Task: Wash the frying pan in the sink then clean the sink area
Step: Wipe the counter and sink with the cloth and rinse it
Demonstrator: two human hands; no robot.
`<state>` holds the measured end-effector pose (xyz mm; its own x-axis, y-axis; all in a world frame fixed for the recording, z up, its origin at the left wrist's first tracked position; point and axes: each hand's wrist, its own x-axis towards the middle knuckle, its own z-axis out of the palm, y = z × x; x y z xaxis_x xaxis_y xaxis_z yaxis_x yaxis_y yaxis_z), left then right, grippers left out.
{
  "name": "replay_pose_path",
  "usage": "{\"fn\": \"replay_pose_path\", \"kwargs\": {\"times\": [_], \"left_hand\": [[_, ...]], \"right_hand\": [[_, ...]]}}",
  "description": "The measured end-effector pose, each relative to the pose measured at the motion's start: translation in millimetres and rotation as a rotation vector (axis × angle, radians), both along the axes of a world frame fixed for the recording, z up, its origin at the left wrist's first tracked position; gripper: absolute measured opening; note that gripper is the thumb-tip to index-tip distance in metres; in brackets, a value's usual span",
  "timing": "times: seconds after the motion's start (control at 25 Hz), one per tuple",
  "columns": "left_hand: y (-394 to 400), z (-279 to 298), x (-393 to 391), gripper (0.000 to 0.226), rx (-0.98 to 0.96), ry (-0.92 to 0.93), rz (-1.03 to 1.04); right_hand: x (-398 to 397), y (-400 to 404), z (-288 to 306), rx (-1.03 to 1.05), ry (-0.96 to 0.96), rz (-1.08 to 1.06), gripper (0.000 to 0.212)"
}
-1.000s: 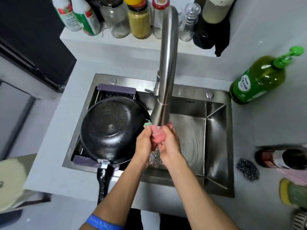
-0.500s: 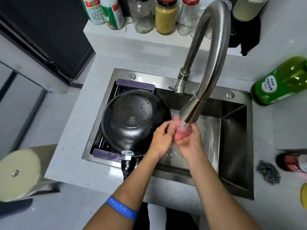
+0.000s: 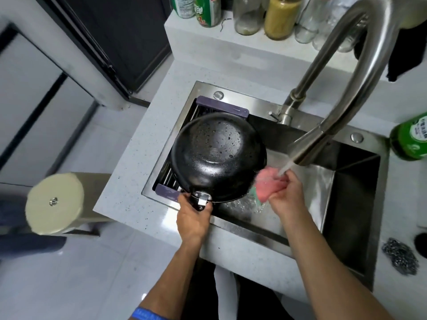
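Over the left half of the sink [image 3: 353, 204], on a purple-ended drain rack [image 3: 167, 191], sits the frying pan [image 3: 218, 157], one only, black, beaded with water, its handle pointing to six o'clock. A second ago both hands were together under the faucet [image 3: 332, 107], wringing the pink sponge [image 3: 269, 183]; now the left hand [image 3: 193, 218] has dropped away and grips the pan's handle at the bracket, fingers curled round it. The right hand [image 3: 288, 195], at three o'clock from the pan, pinches the sponge alone while the running water [image 3: 285, 168] falls on it. That split reads to me as the rinse of the sponge ending and the pan about to be lifted or scrubbed, so the washing is under way and the cleaning of the sink area is not yet begun.

Counted outward: one sponge, one faucet, one rack, one sink. On the counter [image 3: 129, 172], at four o'clock, lies one steel scourer [image 3: 401, 255]; at three o'clock, one green bottle [image 3: 411, 139], cut by the edge. At twelve o'clock the shelf [image 3: 208, 35] holds several jars and bottles, partly cropped, so I cannot give their number. At nine o'clock, on the floor, one pale round stool [image 3: 54, 204].
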<state>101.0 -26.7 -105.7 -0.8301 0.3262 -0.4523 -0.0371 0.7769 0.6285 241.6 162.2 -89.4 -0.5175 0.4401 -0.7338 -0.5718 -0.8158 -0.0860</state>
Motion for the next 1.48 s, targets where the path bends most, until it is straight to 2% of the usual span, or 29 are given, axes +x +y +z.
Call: {"fn": "replay_pose_path", "kwargs": {"times": [0.12, 0.2, 0.24, 0.36, 0.52, 0.76, 0.92, 1.0, 1.12, 1.16, 1.24, 1.28, 1.36, 1.44, 1.48], "left_hand": [[-1.3, -6.8, -2.8, 0.061, 0.121, -0.159, 0.063], [1.2, -7.3, 2.6, 0.068, 0.203, -0.178, 0.103], [1.9, -5.7, 5.5, 0.068, 0.235, -0.164, 0.140], [4.7, 2.5, -2.3, 0.064, 0.271, -0.038, 0.135], [0.2, 15.9, -36.2, 0.059, 0.285, 0.100, 0.073], [16.8, -1.5, -64.1, 0.050, 0.256, 0.073, 0.042], [21.7, -20.2, -75.9, 0.052, 0.248, 0.067, 0.046], [18.7, -25.4, -82.7, 0.053, 0.243, 0.078, 0.040], [20.0, -25.1, -86.6, 0.050, 0.214, 0.026, -0.004], [20.2, -21.0, -86.1, 0.049, 0.188, 0.014, -0.012], [10.6, -5.3, -82.5, 0.051, 0.121, 0.076, 0.001], [3.9, 5.1, -76.1, 0.050, 0.119, 0.175, 0.005], [5.2, 27.1, -42.3, 0.037, 0.307, 0.287, -0.067], [31.0, 41.0, 7.8, 0.023, 0.465, 0.109, -0.251], [54.0, 43.8, 30.2, 0.019, 0.484, -0.054, -0.310]], "right_hand": [[3.3, 2.7, -6.1, -0.117, 0.119, 0.046, 0.030], [4.3, 7.1, -8.2, -0.192, 0.130, -0.013, 0.033], [3.5, 5.8, -6.5, -0.196, 0.100, -0.051, 0.034], [0.6, 9.4, -6.4, -0.008, -0.154, -0.138, 0.040], [1.8, 8.7, -11.2, 0.041, -0.202, -0.001, 0.037], [0.4, 5.9, -17.1, -0.078, 0.026, -0.093, 0.028], [2.3, 6.6, -24.6, 0.036, -0.069, -0.055, 0.025], [2.3, 6.9, -26.4, 0.013, 0.017, -0.022, 0.012], [5.5, 6.9, -32.0, -0.040, 0.125, 0.023, 0.036], [4.7, 6.5, -32.1, -0.054, 0.118, 0.061, 0.035], [-1.8, 2.2, -27.4, 0.011, -0.035, 0.098, 0.025], [-5.4, 2.3, -21.9, 0.019, -0.143, 0.072, 0.025], [-11.0, 4.6, -7.5, 0.002, -0.166, -0.028, 0.027], [-16.9, 5.2, 0.7, -0.003, -0.232, -0.069, 0.044], [-20.9, 6.1, 2.5, 0.021, -0.318, -0.068, 0.044]]}}
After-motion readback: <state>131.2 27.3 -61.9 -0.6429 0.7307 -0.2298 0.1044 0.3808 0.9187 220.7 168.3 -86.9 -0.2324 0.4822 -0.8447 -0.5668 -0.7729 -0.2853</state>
